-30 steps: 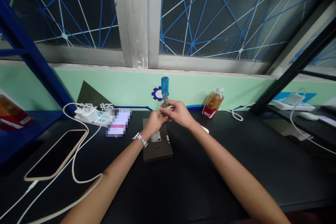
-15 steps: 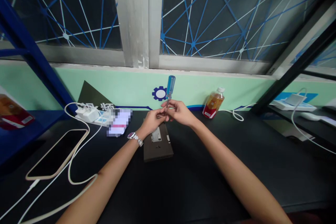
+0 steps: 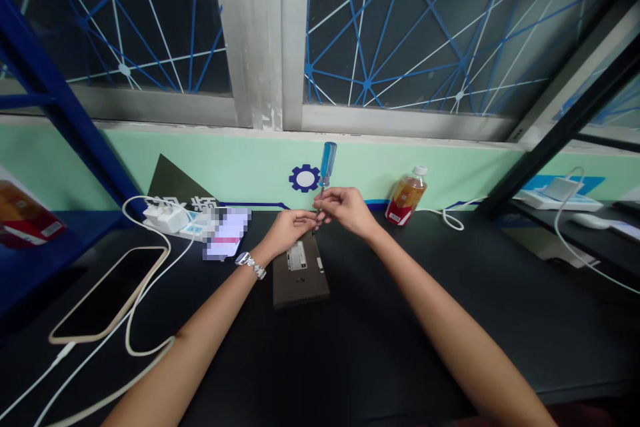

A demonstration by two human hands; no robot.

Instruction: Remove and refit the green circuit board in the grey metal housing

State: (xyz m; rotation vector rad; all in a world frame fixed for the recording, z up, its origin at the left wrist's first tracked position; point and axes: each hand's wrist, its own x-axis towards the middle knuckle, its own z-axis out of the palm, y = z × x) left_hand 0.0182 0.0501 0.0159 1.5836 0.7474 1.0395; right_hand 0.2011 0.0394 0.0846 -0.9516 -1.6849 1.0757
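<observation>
A screwdriver (image 3: 328, 161) with a clear blue handle stands almost upright, leaning slightly right, above the far end of a flat dark grey-brown box-shaped device (image 3: 301, 288). Low on its metal shaft, the fingers of my right hand (image 3: 346, 208) are pinched. My left hand (image 3: 289, 232) comes in from the other side, thumb and fingertips closed at the same shaft just over the device. Whether a small screw sits between these fingertips I cannot make out. The device lies flat on the black table with a white label (image 3: 296, 257) facing up; my left hand covers part of its far end.
To the left lie a phone (image 3: 110, 293) in a beige case, white cables, a white power strip (image 3: 173, 217) and a blurred-out bright phone-like object (image 3: 227, 233). A drink bottle (image 3: 407, 195) stands by the wall at right. Shelf frames (image 3: 550, 120) flank both sides.
My right hand has shifted slightly right, and the screwdriver leans a little more to the right. My left hand's fingers have straightened somewhat toward the shaft. The device has stayed put.
</observation>
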